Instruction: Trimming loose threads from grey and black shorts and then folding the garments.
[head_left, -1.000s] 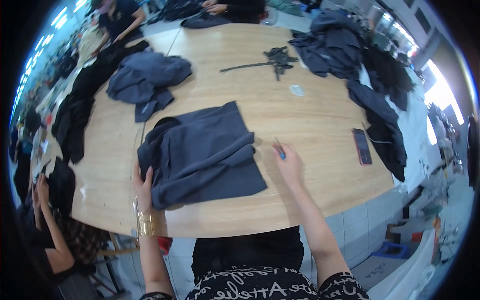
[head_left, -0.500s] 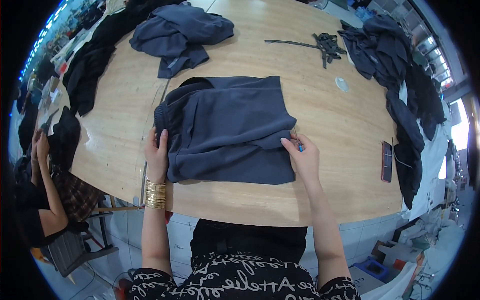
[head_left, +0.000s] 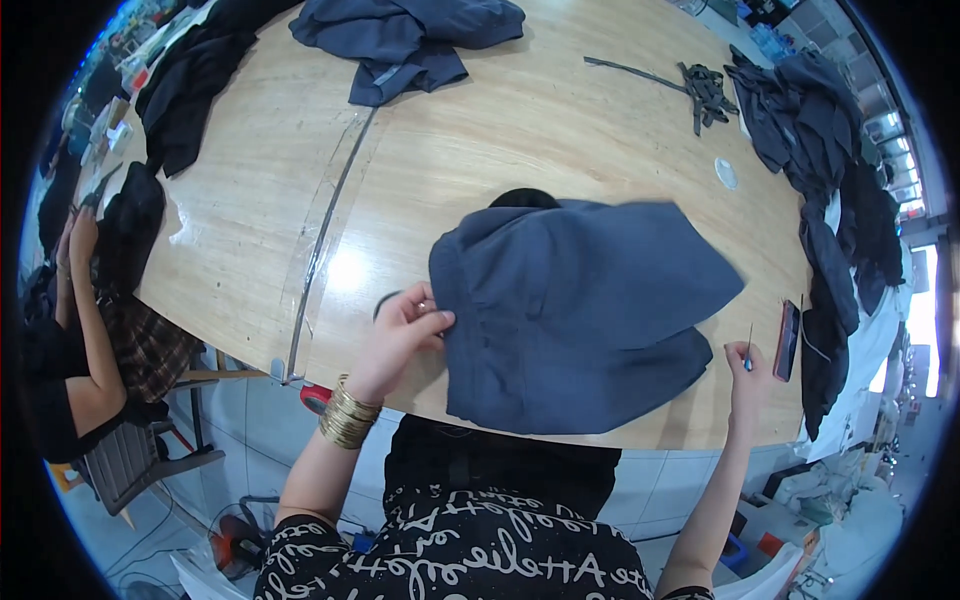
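At the waistband: left hand [head_left: 405, 330], thumb and fingers pinched together on the gathered edge of the dark blue-grey shorts [head_left: 600, 310].
Shorts: over the table [head_left: 230, 230], near its front edge, waistband to the left, leg ends to the right.
Past the leg ends: right hand [head_left: 745, 380], fingers closed on a small blue tool [head_left: 748, 364], its thin tip pointing away from the person.
Beside that hand: phone [head_left: 788, 342].
Farther off: crumpled garment [head_left: 410, 30], tangled dark strips [head_left: 708, 98], white oval piece [head_left: 726, 174].
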